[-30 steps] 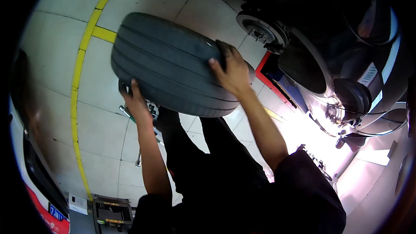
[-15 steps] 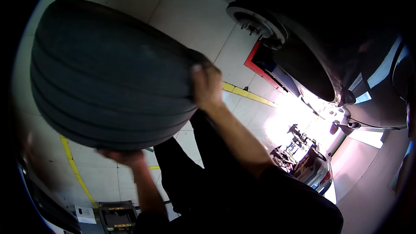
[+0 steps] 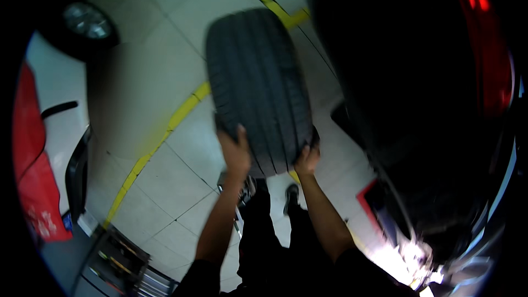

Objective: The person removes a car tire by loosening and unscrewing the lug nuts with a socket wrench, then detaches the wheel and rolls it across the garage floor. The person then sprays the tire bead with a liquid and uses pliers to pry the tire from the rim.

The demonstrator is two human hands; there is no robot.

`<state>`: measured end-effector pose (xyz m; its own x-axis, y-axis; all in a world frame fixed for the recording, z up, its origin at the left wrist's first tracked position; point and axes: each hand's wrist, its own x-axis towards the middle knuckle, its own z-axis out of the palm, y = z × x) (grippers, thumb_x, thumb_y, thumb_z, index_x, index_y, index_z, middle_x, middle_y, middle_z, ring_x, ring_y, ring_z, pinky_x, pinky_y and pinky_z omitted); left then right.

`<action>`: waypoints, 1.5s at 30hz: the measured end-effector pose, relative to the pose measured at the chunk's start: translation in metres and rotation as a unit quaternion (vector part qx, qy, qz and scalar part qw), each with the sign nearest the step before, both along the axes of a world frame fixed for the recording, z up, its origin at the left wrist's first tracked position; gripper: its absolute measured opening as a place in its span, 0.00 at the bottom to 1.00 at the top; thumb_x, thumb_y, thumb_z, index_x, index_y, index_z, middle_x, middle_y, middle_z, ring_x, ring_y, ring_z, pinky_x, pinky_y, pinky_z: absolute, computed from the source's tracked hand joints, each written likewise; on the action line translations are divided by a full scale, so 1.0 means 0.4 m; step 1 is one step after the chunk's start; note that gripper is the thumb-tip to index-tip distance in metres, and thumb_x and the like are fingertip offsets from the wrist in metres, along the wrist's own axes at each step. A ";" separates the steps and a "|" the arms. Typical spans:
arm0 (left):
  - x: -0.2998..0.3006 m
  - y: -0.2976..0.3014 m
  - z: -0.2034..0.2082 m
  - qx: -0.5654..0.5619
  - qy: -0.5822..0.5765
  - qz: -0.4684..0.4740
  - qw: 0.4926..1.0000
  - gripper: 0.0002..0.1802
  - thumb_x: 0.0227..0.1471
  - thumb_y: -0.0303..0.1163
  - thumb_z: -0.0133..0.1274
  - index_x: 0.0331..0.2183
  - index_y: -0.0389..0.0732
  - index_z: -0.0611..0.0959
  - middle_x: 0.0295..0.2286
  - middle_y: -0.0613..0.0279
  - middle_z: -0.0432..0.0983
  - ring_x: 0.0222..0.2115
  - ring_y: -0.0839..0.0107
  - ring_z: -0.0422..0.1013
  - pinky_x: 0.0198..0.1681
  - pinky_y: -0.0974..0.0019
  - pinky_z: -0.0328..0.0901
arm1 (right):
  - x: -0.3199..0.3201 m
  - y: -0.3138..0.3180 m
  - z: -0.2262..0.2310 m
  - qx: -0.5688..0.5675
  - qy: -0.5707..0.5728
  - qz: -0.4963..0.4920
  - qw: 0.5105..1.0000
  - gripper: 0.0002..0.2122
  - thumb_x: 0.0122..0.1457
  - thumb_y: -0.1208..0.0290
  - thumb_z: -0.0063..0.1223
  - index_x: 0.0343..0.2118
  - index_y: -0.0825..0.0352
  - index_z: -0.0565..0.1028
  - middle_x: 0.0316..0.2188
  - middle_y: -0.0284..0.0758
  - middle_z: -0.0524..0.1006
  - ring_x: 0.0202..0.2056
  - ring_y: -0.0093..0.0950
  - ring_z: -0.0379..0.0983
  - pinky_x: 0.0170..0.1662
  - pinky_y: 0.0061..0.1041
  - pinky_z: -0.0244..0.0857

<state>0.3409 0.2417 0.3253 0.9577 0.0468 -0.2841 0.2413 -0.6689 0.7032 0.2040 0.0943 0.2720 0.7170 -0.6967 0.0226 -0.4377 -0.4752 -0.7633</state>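
Left grip (image 3: 235, 153), right grip (image 3: 307, 159) clamped on tire (image 3: 256, 82) between them, at near end

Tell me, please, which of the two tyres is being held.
The central tyre, its tread facing the camera, with the left hand and right hand at its lower end; the upper-left wheel shows its side and neither hand touches it.

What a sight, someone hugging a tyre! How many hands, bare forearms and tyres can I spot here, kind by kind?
Hands: 2 (left hand, right hand)
Bare forearms: 2 (left forearm, right forearm)
Tyres: 2 (held tyre, upper-left tyre around a silver wheel)
Total: 6
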 end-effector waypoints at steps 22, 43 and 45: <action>1.136 -0.349 0.056 -0.055 -0.058 -0.123 0.989 0.33 0.53 0.44 0.46 0.57 0.42 0.59 0.55 0.39 0.52 0.54 0.44 0.54 0.56 0.56 0.54 | 1.286 -0.360 0.174 -0.058 0.099 0.009 0.993 0.25 0.57 0.62 0.43 0.52 0.78 0.60 0.52 0.55 0.61 0.52 0.50 0.58 0.56 0.38 0.51; 2.073 -0.841 -0.047 -0.157 0.060 -0.206 0.964 0.44 0.51 0.52 0.48 0.58 0.33 0.52 0.52 0.39 0.60 0.54 0.49 0.57 0.57 0.59 0.52 | 2.161 -0.858 0.276 0.086 0.150 -0.193 0.966 0.31 0.57 0.54 0.45 0.54 0.76 0.58 0.50 0.53 0.65 0.53 0.47 0.60 0.56 0.34 0.53; 2.141 -0.913 0.001 -0.136 0.045 -0.215 0.966 0.45 0.50 0.51 0.50 0.58 0.34 0.52 0.52 0.39 0.59 0.54 0.49 0.57 0.57 0.59 0.52 | 2.124 -0.833 0.199 0.036 0.132 -0.234 0.963 0.30 0.56 0.55 0.47 0.53 0.76 0.59 0.49 0.54 0.66 0.51 0.48 0.62 0.54 0.36 0.55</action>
